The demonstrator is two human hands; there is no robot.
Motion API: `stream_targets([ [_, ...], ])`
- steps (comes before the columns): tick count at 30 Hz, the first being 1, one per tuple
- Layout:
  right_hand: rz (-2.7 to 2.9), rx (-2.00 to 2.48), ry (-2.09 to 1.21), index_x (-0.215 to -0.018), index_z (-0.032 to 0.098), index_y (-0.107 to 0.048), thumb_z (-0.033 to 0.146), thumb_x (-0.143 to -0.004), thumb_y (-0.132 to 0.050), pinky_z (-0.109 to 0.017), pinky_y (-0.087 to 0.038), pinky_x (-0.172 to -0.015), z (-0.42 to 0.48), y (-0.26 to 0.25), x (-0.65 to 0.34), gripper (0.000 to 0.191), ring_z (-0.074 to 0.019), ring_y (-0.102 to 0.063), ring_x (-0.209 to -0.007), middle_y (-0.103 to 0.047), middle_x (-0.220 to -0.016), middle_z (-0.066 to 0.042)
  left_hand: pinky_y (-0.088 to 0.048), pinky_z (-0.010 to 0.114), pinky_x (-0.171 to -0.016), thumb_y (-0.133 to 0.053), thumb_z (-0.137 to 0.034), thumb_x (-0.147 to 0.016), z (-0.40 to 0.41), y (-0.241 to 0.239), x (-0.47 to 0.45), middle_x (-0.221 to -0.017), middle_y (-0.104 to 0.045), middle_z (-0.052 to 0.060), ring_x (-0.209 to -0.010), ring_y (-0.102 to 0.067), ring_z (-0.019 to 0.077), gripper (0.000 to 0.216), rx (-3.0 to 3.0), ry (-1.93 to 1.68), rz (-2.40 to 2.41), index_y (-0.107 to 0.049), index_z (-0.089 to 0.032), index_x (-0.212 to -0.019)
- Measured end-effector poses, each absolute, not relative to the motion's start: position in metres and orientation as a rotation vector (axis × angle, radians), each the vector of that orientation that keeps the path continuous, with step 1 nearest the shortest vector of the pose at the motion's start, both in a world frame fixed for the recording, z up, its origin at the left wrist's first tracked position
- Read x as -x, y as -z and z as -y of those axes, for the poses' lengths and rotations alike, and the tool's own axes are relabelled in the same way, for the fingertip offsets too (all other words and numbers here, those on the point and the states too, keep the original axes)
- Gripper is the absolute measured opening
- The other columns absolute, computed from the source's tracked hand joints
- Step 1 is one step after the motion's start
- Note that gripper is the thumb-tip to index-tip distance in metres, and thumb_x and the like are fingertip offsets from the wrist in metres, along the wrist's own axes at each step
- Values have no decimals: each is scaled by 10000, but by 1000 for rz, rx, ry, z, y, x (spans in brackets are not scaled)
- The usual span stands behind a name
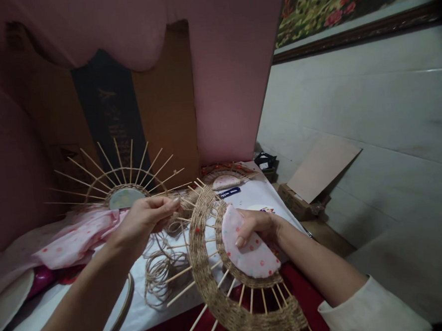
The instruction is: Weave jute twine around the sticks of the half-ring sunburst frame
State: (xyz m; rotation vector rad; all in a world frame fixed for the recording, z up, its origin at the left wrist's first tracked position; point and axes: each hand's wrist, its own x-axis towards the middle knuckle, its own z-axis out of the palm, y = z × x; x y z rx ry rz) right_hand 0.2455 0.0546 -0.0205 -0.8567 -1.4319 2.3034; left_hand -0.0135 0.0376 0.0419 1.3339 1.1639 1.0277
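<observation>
A half-round woven fan frame of thin wooden sticks and jute twine stands tilted before me. My right hand grips it at its padded half-circle of pink dotted fabric, thumb on the front and fingers hidden behind. My left hand is closed in a pinch beside the upper stick ends, with a thin strand of twine partly hidden at its fingers. Below it, a loose coil of jute twine lies on the white table cover. A red cloth lies under the fan's lower part.
A second stick fan stands behind at left, near crumpled pink fabric. A third small fan and a blue box cutter lie at the back. A hoop is at lower left; cardboard leans at right.
</observation>
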Motion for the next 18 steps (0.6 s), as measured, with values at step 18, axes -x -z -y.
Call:
stream_targets([
  [18, 1354, 916, -2163, -651, 104, -578, 137, -511, -714, -197, -469, -406, -46, 1, -239, 199, -95, -551, -438, -616, -560, 13, -347, 263, -504, -629, -372, -762, -16, -52, 9, -577, -645, -10, -515, -541, 129, 196, -2419, -865, -1695, -698, -209, -676],
])
